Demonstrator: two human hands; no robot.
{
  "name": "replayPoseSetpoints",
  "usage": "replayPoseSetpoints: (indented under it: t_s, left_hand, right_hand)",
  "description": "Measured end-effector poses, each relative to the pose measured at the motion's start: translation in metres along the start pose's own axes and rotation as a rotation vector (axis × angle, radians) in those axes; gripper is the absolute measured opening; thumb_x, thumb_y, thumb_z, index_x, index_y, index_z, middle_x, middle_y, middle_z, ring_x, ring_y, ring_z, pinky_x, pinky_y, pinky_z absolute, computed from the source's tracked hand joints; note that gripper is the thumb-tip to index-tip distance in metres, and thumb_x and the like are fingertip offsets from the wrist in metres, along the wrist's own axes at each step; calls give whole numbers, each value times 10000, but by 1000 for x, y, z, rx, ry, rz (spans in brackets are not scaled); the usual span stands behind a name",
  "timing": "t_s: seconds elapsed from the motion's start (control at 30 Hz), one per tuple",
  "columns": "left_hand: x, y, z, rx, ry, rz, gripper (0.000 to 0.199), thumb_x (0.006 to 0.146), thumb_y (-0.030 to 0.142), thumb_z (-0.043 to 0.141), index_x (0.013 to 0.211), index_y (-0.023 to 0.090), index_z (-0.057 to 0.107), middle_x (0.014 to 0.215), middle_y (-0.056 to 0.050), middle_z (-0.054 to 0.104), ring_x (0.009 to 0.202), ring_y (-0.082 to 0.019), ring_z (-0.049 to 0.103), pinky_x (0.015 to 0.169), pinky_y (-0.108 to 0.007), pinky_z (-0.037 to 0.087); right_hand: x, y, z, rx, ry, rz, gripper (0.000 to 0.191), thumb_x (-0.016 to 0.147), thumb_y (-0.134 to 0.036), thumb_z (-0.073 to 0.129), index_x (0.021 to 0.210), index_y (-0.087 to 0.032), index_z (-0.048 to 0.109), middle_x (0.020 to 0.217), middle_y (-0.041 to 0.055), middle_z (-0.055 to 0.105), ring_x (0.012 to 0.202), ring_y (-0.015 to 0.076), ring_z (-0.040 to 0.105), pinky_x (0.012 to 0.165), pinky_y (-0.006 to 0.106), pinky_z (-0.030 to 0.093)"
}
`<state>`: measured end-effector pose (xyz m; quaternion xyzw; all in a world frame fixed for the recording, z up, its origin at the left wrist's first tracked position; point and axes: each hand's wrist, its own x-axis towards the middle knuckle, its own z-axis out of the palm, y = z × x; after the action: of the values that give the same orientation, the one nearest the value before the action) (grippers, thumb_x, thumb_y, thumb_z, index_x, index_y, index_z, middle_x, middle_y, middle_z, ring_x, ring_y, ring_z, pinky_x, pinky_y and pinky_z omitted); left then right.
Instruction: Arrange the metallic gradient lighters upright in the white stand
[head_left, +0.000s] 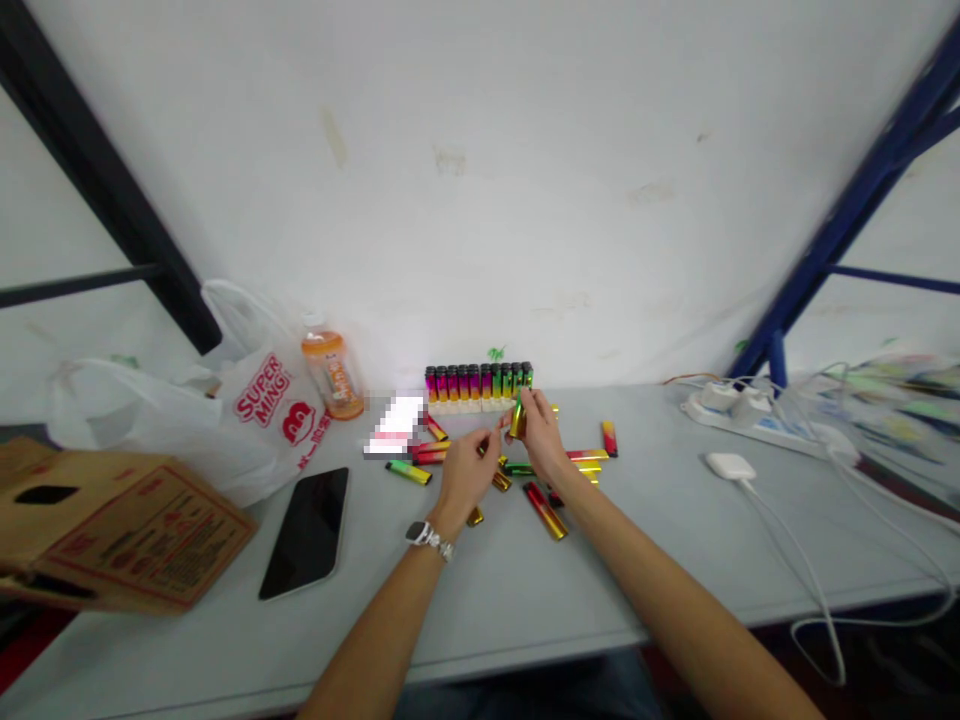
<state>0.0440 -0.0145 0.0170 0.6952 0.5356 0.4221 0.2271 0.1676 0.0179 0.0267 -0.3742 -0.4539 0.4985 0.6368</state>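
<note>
In my right hand [541,430] is a shiny green-and-gold lighter [517,418], held upright between the fingers. My left hand [471,465] is just to its left, fingers pinched together; whatever they hold is too small to make out. Behind both hands, a row of lighters [480,382] with black tops, coloured from purple to green, stands in a white holder [455,407]. Loose metallic lighters lie around the hands, among them a red-and-gold one [546,512], a green-yellow one [409,472] and a red-orange one [609,438]. My hands partly cover several of these.
A black phone [306,532], a cardboard box [142,530], a white plastic bag [262,400] and an orange drink bottle [334,375] are on the left. A blurred white item [396,424] lies near the wall. To the right are a power strip [757,425] and a white charger [731,466] with cables.
</note>
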Motion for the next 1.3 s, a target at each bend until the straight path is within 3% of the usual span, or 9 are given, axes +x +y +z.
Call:
replayPoseSetpoints:
  t_s: [0.17,0.3,0.37,0.6,0.83,1.13,1.3]
  left_hand:
    - [-2,0,1,-30,-19,35,403,869,487,495,604,184,510,541,25,518,519,-107,458,524,-226,299]
    - [-1,-1,-2,-57,-13,53,373,868,449,490,604,186,481,528,36,487,509,-101,444,530,-223,306]
    - [0,-1,-4,-56,3,44,379,873,441,477,592,187,462,521,37,475,513,-101,436,535,-223,308]
    - [1,-1,-4,-37,6,32,415,894,459,443,579,189,439,516,32,469,519,-106,440,534,-230,298]
    - [2,-1,-5,-26,0,39,420,900,466,424,583,190,437,515,33,447,525,-110,422,535,-236,286]
    - [2,0,-6,-15,3,44,427,900,470,421,579,189,440,519,29,460,527,-111,421,538,-241,285]
    - [2,-1,-6,-28,-1,46,425,903,466,432,585,185,454,518,32,472,524,-109,451,547,-239,298]
  right_hand:
    - [-6,-2,6,96,76,33,426,793,-640,574,967,-253,532,523,-89,436,425,98,436,355,176,266]
    - [-9,-7,-1,131,72,166,520,808,-718,475,732,-206,528,421,-104,286,343,58,199,346,183,119]
    - [-13,-8,-4,129,75,218,556,814,-727,448,631,-204,488,392,-108,228,336,53,150,352,193,91]
    - [-24,-9,-5,160,106,289,544,835,-660,424,538,-204,443,376,-95,203,320,55,153,355,203,86]
    - [-27,-11,-3,-2,229,250,412,869,-454,374,538,-211,404,375,-73,278,316,69,224,337,199,119]
    - [-31,-5,-3,35,146,248,534,817,-662,447,538,-208,422,392,-85,256,327,62,225,340,193,132]
    - [-31,-3,-4,35,126,235,529,834,-645,439,539,-207,436,395,-80,257,328,68,242,342,200,142]
